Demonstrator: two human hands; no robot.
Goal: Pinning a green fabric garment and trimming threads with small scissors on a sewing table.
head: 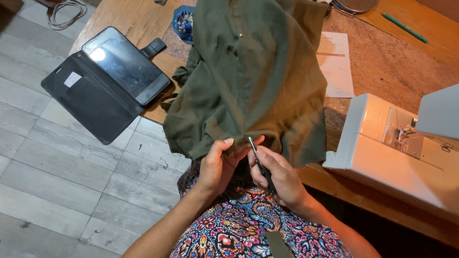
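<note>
The olive-green garment (248, 81) lay draped over the wooden table's (119, 16) near edge, its hem hanging toward the person's lap. The left hand (217, 165) pinched that hem between thumb and fingers. The right hand (279, 177) was closed around a slim metal tool (258, 160), its tip touching the cloth. A white sewing machine (392, 153) stood just beside them; a phone in an open black case (110, 81) lay on the table's far corner.

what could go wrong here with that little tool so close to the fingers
The right hand holds a thin pointed tool at the hem of the green garment, right beside the left hand: a slip might prick a finger or tear the cloth. The phone and its case overhang the table edge and might fall.
</note>
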